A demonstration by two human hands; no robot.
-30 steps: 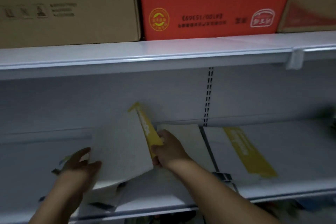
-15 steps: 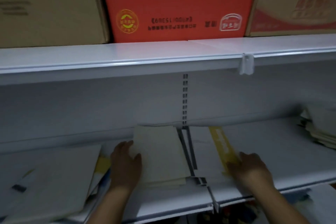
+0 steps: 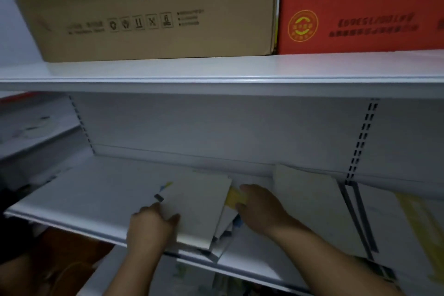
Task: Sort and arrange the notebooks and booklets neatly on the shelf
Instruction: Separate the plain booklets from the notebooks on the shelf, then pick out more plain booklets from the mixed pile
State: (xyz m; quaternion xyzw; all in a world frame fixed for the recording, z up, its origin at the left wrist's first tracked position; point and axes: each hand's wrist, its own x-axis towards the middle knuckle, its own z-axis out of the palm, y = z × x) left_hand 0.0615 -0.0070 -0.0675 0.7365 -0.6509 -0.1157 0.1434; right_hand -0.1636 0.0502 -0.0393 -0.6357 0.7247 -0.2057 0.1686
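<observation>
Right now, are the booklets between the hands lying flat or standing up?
Lying flat. The top white booklet rests broad side down on the shelf, with other booklets fanned out crookedly beneath it.

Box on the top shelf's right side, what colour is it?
The box is orange-red, with white lettering and a yellow round emblem. It shows in the head view.
</observation>
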